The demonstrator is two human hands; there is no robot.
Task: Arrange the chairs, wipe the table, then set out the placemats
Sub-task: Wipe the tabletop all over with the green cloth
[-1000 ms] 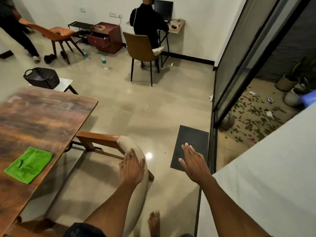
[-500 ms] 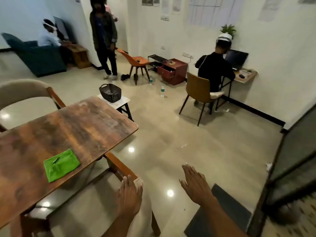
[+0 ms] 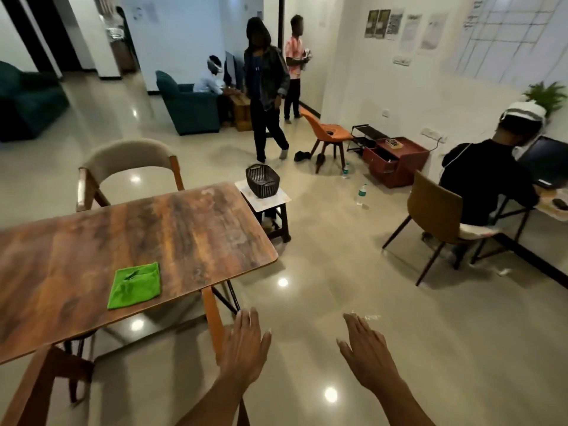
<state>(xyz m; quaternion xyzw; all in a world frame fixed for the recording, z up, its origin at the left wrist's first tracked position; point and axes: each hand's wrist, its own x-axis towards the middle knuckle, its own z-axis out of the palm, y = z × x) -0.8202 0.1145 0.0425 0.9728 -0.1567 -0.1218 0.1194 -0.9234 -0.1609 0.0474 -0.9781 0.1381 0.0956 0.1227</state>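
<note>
A long wooden table (image 3: pixel 184 235) fills the left of the view, with a folded green cloth (image 3: pixel 133 285) lying near its front edge. A chair with a beige backrest (image 3: pixel 126 158) stands at the table's far side. The near chair's wooden frame (image 3: pixel 212 324) shows under the front edge, beside my left hand (image 3: pixel 246 348). That hand is flat with straight fingers and holds nothing; whether it touches the frame I cannot tell. My right hand (image 3: pixel 367 358) hovers open over the floor to the right.
A black basket (image 3: pixel 262 181) sits on a small stool (image 3: pixel 284 200) off the table's far corner. A person (image 3: pixel 267 96) walks behind it. Water bottles (image 3: pixel 362 195) stand on the floor. A seated person on a brown chair (image 3: pixel 436 210) is at the right, near a red cabinet (image 3: pixel 396 162).
The view has swung left and up, away from the glass door. My left hand, earlier resting on the near chair's beige backrest, is now flat with that backrest out of sight.
</note>
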